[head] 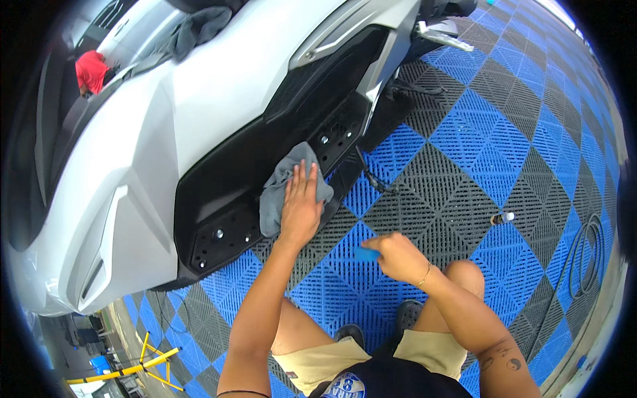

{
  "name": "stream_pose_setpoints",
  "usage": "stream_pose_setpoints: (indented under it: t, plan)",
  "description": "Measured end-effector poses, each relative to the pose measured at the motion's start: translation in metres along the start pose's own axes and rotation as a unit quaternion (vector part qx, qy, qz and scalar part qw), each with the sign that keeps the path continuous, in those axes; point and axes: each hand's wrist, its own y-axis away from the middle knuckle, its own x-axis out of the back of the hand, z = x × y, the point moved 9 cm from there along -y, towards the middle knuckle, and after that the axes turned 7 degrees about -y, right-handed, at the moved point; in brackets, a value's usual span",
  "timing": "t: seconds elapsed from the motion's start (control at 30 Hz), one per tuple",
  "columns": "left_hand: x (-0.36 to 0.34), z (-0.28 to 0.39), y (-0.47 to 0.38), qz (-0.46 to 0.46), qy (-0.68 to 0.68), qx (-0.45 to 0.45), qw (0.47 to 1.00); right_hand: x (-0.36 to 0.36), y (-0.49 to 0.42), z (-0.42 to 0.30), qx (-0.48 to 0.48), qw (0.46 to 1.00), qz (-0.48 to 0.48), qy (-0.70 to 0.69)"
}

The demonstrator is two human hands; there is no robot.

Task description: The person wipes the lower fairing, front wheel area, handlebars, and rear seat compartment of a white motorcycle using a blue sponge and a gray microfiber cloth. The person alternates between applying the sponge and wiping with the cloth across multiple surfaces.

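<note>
My left hand (301,209) lies flat on a crumpled grey cloth (273,209), its fingers extended over it. The cloth rests against the black footboard (219,194) of a silver-white motor scooter (219,94). Bolts show on the footboard on both sides of the cloth. My right hand (400,256) is off the scooter, above the floor in front of my knees. Between its fingers is a small blue block (367,253), perhaps an applicator sponge; the rest of it is hidden by the hand.
Blue and dark grey slatted tiles (477,134) cover the floor. A small white-capped bottle (501,218) is to the right, near a coiled hose (587,268). Another grey cloth (199,30) lies on the scooter. A yellow stand (144,368) is lower left; a person in red (92,72) appears upper left.
</note>
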Motion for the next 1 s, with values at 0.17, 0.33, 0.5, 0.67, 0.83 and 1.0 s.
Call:
stream_pose_setpoints:
  t: [0.17,0.33,0.5,0.67,0.83,1.0]
  plan:
    - [0.001,0.056,-0.112,0.055,0.027,-0.081,0.995,-0.009,-0.002,0.017,0.005,0.998,-0.059,0.019]
    - [-0.004,0.07,-0.143,0.068,0.074,-0.091,0.991,-0.012,-0.004,0.014,-0.031,0.992,-0.111,0.048]
    - [-0.004,0.035,-0.071,0.033,-0.039,-0.102,0.993,-0.014,0.0,0.005,-0.01,0.984,-0.173,0.049]
    - [-0.007,-0.03,0.032,-0.046,-0.248,-0.001,0.968,-0.013,0.001,0.061,-0.042,0.981,-0.178,0.069]
    - [-0.016,-0.049,0.058,-0.221,-0.305,0.101,0.921,-0.047,-0.01,0.14,-0.112,0.955,-0.239,0.139]
    - [0.042,0.0,0.082,-0.274,-0.249,0.03,0.929,-0.056,0.004,0.156,-0.203,0.943,-0.237,0.114]
